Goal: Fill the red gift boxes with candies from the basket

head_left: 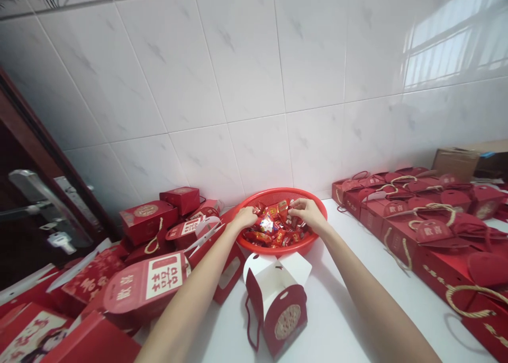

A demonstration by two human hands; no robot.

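Note:
A red plastic basket (278,192) stands against the tiled wall, filled with wrapped candies (273,226), mostly red with some gold. Over its left side is my left hand (246,216), fingers curled down among the candies; what they hold, if anything, is hidden. At the right side of the basket my right hand (305,211) pinches at the candies, thumb and fingers close together on a dark red wrapper. In front of the basket sits a red gift box (278,310) with its flaps up and its white inside showing. A dark red cord hangs at its left side.
Red gift boxes (146,220) lie piled at the left, some with raised flaps. Closed red boxes with rope handles (428,230) stand in rows at the right. Behind them is a cardboard carton (456,162). A door handle with keys (59,241) is at far left.

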